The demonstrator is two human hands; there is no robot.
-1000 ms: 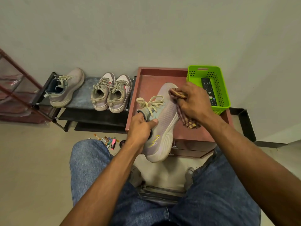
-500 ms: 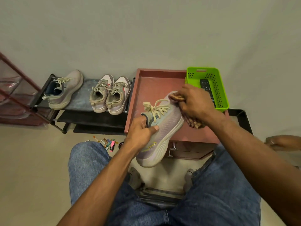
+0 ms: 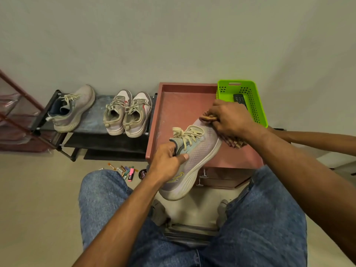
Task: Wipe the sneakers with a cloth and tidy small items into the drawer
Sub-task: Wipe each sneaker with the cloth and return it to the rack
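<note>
up close, the mesh-topped sneaker (image 3: 194,157) with pale laces and a thick ribbed white sole is tilted above the reddish counter (image 3: 179,105), its heel low. the left hand (image 3: 166,164) has a closed grip round its collar; the right hand (image 3: 229,118) has a closed grip on a bunched checked cloth (image 3: 234,142) at the toe. behind sits a perforated green plastic basket (image 3: 256,105). three worn sneakers (image 3: 127,114) rest on a black shoe rack (image 3: 92,120); small items (image 3: 127,171) lie scattered on the smooth beige floor (image 3: 38,199).
</note>
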